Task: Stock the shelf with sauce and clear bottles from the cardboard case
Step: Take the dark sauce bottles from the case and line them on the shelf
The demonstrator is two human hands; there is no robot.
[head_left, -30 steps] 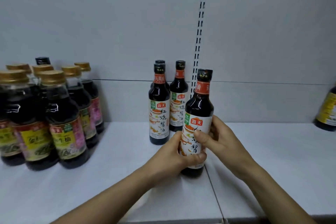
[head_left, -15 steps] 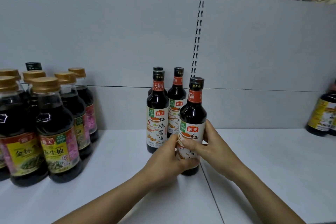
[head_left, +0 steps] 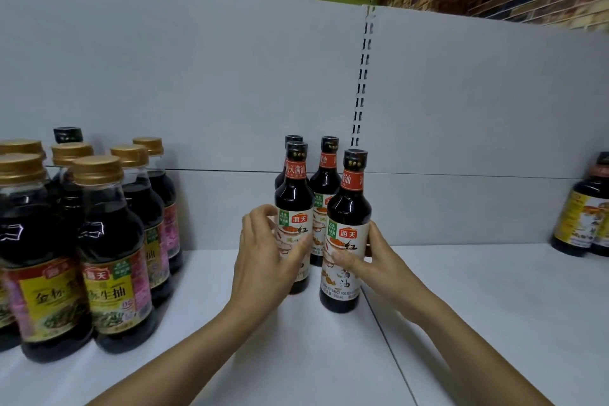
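Observation:
A dark soy sauce bottle [head_left: 348,217] with a black cap and white label stands upright on the white shelf [head_left: 478,306]. My right hand [head_left: 372,260] wraps around its label. To its left stands a second identical bottle [head_left: 294,204]; my left hand [head_left: 267,250] hovers at its left side with fingers spread, the thumb across its label. Two more matching bottles [head_left: 326,181] stand behind, close to the back panel. The cardboard case is out of sight.
Several larger gold-capped sauce bottles [head_left: 108,247] crowd the shelf's left side. More dark bottles [head_left: 583,217] stand at the far right edge. A slotted upright [head_left: 361,82] divides the grey back panel, and a seam runs forward across the shelf.
The front bottle was pushed back on the shelf beside the others. My left hand came off it and shifted left to the neighbouring bottle. The camera tilted upward.

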